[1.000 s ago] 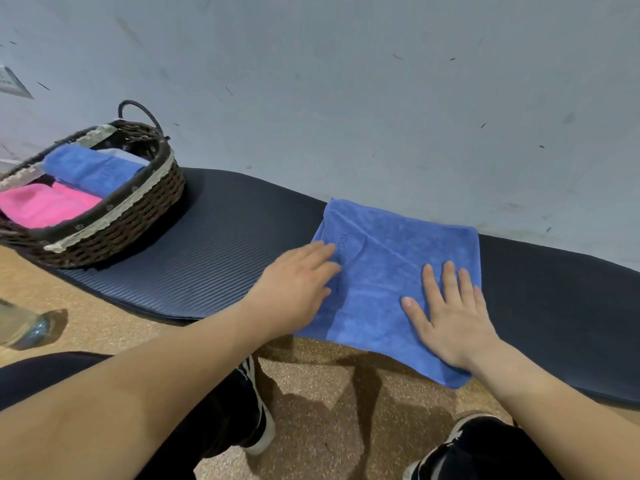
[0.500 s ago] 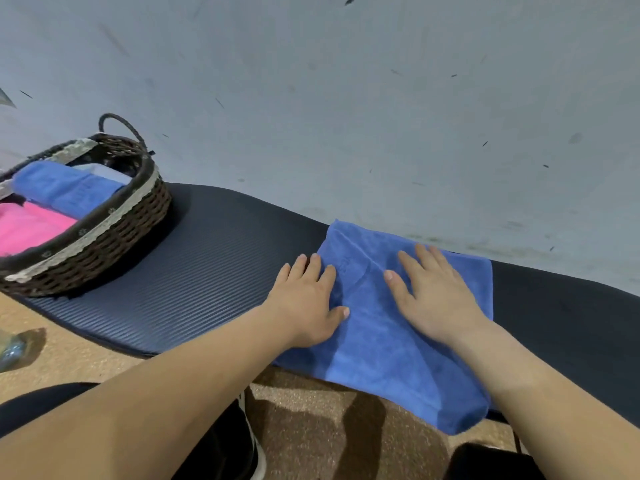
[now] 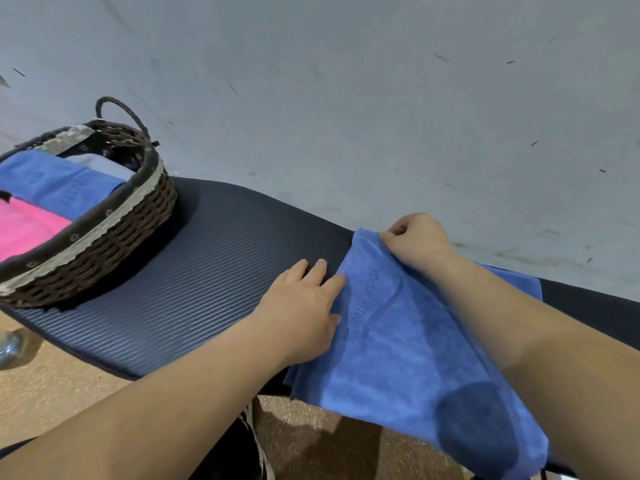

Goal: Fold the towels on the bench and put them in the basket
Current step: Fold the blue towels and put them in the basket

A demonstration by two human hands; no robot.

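Here we see the blue towel spread on the dark bench, its near edge hanging over the front. Our right hand reaches across to the towel's far left corner, knuckles up, fingers curled and pinched on the cloth. Our left hand lies flat, palm down, fingers together, at the towel's left edge, partly on the bench. The basket sits well apart at the bench's left end, holding folded blue and pink towels.
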